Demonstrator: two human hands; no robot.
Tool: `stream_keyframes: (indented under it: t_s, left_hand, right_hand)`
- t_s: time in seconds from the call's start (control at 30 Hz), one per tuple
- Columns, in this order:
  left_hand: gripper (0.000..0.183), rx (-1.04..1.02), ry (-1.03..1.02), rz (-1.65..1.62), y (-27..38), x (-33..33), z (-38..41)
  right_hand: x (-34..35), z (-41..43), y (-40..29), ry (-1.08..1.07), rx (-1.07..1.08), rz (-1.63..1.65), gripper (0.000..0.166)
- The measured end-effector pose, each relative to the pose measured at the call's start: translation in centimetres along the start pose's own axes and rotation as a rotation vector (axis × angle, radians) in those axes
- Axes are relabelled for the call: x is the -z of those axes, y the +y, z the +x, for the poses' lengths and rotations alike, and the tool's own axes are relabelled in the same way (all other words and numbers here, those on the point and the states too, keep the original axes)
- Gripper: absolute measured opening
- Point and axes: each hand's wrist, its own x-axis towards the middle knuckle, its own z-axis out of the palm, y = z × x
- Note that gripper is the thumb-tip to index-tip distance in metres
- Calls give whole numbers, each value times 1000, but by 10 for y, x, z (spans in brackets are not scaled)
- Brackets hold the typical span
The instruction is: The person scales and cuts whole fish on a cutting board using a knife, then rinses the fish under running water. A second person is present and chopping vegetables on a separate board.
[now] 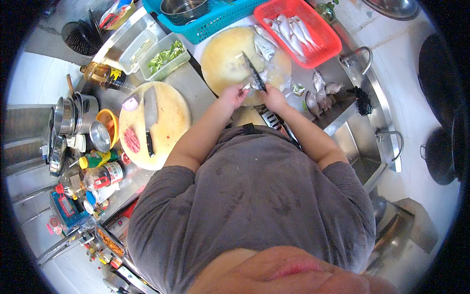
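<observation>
My right hand [274, 97] grips a narrow knife [252, 69], its tip pointing away from me over a round cutting board [217, 60]. Close beside it, my left hand [235, 96] pinches a small silvery thing [248, 85], seemingly a fish; the fingers partly cover it. Past the knife, a silver fish [265, 48] lies on the board, with another fish [266, 35] behind it near the rim. Wet, translucent scraps [281, 75] spread over the board's right part. At the upper right, a red plastic basket [323, 57] holds several whole fish [292, 31].
A second round board [172, 110] at left bears a cleaver [150, 106], raw meat [131, 140] and a cut onion [130, 103]. Chopped greens [166, 57] fill a plastic tub. Several fish [320, 95] lie by the sink [361, 154]. Bottles [104, 175] crowd the left counter; a teal basket [216, 29] stands behind.
</observation>
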Motion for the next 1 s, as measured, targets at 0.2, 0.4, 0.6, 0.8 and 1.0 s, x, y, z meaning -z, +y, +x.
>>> stream_keyframes:
  t_s: [0.2,0.4,0.6,0.8,1.0]
  left_hand:
    - [19,153,-85,15,-8,-6,-31]
    - [21,253,-50,156,-17,-19,-35]
    - [20,161,41,311,-28,-39,-34]
    - [27,-15,-87,120,-38,-48,-38]
    - [25,-50,-22,211,-49,-54,-41]
  right_hand:
    - [2,-5,7,44,-25,184,29]
    - [14,-17,13,-80,15,79,29]
    - [11,-32,35,13,-4,121,27]
    - [25,-46,21,104,29,151,25]
    - [15,-58,30,51,143,32,20]
